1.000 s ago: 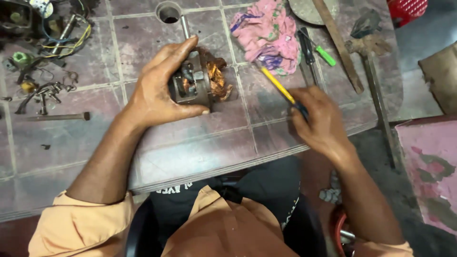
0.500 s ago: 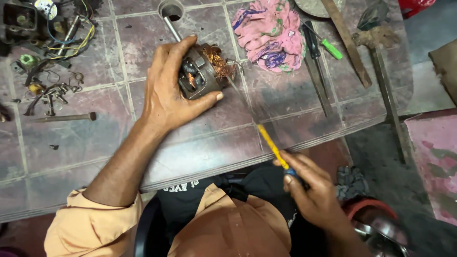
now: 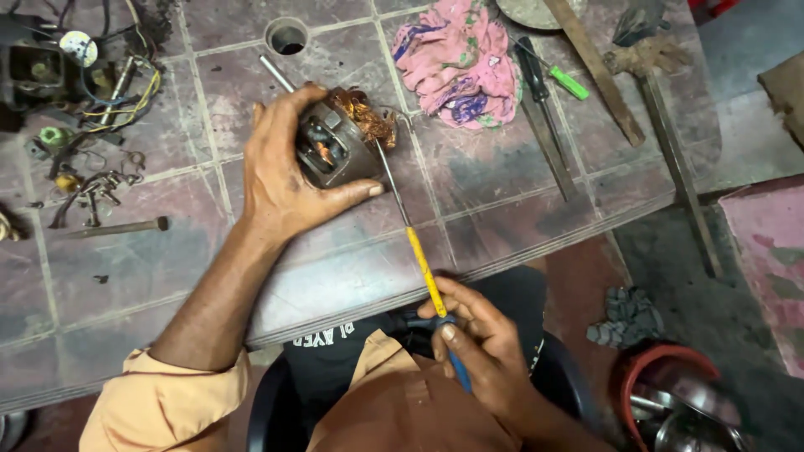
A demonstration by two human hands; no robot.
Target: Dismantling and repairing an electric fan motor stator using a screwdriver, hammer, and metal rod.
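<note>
While the round grey motor point(image 3: 339, 144) with orange copper wire is gripped by the left hand point(image 3: 280, 172), a yellow-and-blue screwdriver point(image 3: 423, 272), tip at 11 o'clock, is gripped by the right hand point(image 3: 477, 343).

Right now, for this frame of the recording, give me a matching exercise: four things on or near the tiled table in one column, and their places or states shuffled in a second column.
Things:
1. motor
2. screwdriver
3. pink rag
4. hammer

Places or states:
A. lies crumpled at the far edge of the table
B. gripped by the left hand
C. lies untouched at the table's right end
D. held by the right hand, its tip at the motor

Pairs: 1-B, 2-D, 3-A, 4-C
</note>
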